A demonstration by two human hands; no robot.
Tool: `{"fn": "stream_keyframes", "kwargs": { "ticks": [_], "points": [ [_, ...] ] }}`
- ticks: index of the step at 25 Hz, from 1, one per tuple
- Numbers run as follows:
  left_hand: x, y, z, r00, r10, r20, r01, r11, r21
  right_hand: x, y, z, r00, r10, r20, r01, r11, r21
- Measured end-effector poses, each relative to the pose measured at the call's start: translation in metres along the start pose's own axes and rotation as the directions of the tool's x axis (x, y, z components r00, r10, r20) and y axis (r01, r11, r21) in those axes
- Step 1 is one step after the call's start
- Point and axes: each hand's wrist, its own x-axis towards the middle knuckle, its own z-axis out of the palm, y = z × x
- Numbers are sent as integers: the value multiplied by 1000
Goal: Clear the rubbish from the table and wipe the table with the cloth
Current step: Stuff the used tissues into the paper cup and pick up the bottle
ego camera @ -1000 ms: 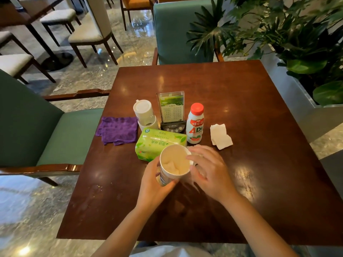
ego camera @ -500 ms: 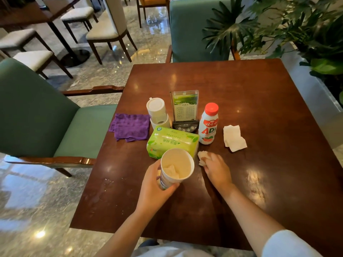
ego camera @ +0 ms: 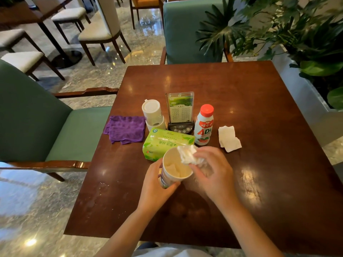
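Note:
My left hand [ego camera: 155, 189] grips a paper cup [ego camera: 171, 180] tilted toward me, with a piece of tissue lying inside it. Over the cup's rim, my right hand [ego camera: 213, 170] pinches a crumpled white tissue [ego camera: 186, 153]. Another used tissue [ego camera: 228, 139] lies flat on the brown table [ego camera: 269, 112] to the right. A folded purple cloth [ego camera: 126, 129] rests at the table's left edge. A white bottle with a red cap [ego camera: 204, 125] stands behind my right hand.
A green tissue pack [ego camera: 165, 142], a white lidded holder [ego camera: 153, 115] and a menu stand [ego camera: 179, 110] cluster mid-table. Green chairs stand at the left [ego camera: 37, 115] and far side [ego camera: 187, 32]. A planter with large leaves [ego camera: 306, 39] borders the right. Water drops mark the near-left tabletop.
My right hand picked the crumpled tissue off the table beside the bottle and lifted it over the cup's rim. The left hand kept hold of the cup.

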Motion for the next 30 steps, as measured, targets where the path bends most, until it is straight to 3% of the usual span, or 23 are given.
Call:
{"fn": "stream_keyframes", "kwargs": {
  "ticks": [5, 12, 14, 17, 20, 22, 25, 30],
  "points": [
    [5, 5, 1, 999, 44, -26, -45, 998, -39, -7, -11, 17, 987, -49, 151, 76, 980, -183],
    [7, -2, 1, 1000, 15, 18, -15, 1000, 6, -11, -4, 11, 869, -82, 488, 222, 946, -235],
    [6, -5, 3, 1000, 2, 3, -2, 1000, 17, -10, 2, 7, 874, -137, 466, 247, 952, -184],
    [8, -5, 5, 1000, 6, -14, -5, 999, 51, 0, 25, -2, 949, -200, 245, 244, 955, -168],
    [10, -4, 5, 1000, 0, -3, 1, 996, 86, 22, 79, -14, 996, 10, 87, 28, 910, -414],
    [8, -5, 4, 1000, 1, 0, -1, 995, 98, 38, 120, -20, 941, 288, 178, -130, 793, -595],
    [4, -7, 1, 1000, -8, -8, 9, 994, 112, 56, 168, -17, 804, 495, 330, -77, 636, -767],
    [-2, -9, -8, 999, 0, -52, 7, 990, 143, 71, 205, 1, 662, 570, 486, 48, 616, -787]
  ]
}}
